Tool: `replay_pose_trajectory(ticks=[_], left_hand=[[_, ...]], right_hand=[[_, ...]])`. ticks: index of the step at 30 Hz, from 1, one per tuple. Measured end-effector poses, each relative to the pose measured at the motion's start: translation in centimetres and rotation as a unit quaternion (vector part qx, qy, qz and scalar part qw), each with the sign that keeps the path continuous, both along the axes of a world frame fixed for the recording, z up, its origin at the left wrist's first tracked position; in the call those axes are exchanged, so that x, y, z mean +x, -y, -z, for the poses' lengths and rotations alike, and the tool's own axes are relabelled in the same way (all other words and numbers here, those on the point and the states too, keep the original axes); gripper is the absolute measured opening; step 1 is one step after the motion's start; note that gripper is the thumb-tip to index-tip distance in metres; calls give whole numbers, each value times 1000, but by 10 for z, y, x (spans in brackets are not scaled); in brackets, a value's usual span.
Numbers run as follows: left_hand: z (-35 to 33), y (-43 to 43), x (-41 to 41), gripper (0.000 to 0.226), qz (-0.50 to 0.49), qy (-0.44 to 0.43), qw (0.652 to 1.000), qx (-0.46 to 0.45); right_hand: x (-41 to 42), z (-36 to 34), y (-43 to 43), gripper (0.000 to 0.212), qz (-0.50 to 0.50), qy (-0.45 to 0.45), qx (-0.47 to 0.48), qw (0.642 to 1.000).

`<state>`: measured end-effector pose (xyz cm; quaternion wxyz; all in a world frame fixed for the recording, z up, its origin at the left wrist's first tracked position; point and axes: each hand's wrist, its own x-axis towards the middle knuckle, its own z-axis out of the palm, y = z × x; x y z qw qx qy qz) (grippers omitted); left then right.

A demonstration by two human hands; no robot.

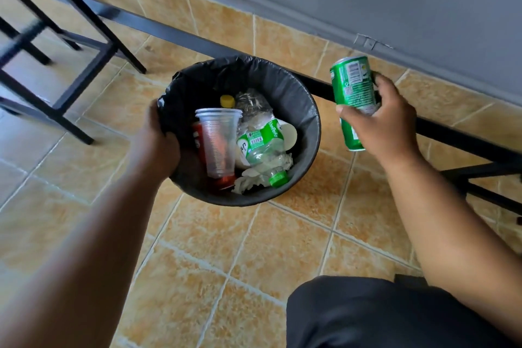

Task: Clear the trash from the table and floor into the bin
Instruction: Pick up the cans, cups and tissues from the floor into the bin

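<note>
Trash bin sits on the tiled floor, left hand with fingers curled over its lined rim, probably to steady it. Right hand wraps its fingers round a green can just beside the bin, apparently about to drop it in.

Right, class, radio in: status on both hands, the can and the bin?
Left hand gripping bin rim. Right hand holding green can, beside bin, not yet in. Nothing blocking the drop.
</note>
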<state>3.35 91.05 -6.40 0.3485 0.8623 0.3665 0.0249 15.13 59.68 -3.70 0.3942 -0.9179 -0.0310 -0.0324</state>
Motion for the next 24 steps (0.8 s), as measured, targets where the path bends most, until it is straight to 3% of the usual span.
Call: replay_pose_trajectory(ticks=[3, 7, 12, 17, 21, 24], left_hand=[[-3, 1, -1, 71, 4, -12, 1000, 10], [-5, 0, -1, 70, 3, -20, 1000, -10], [-8, -1, -2, 66, 5, -9, 999, -34], [-7, -4, -3, 64, 6, -8, 999, -51], [-6, -4, -4, 67, 12, -8, 999, -45], [-6, -5, -4, 68, 9, -5, 999, -47]], right_hand=[[4, -43, -25, 60, -61, 18, 10, 998], [-1, -50, -71, 56, -137, -51, 15, 989], [-17, -31, -115, 56, -203, -98, -81, 971], [-20, -29, -125, 76, -211, -99, -203, 951], [-16, -25, -112, 71, -181, -40, -168, 968], [-6, -7, -88, 49, -111, 32, -123, 986]])
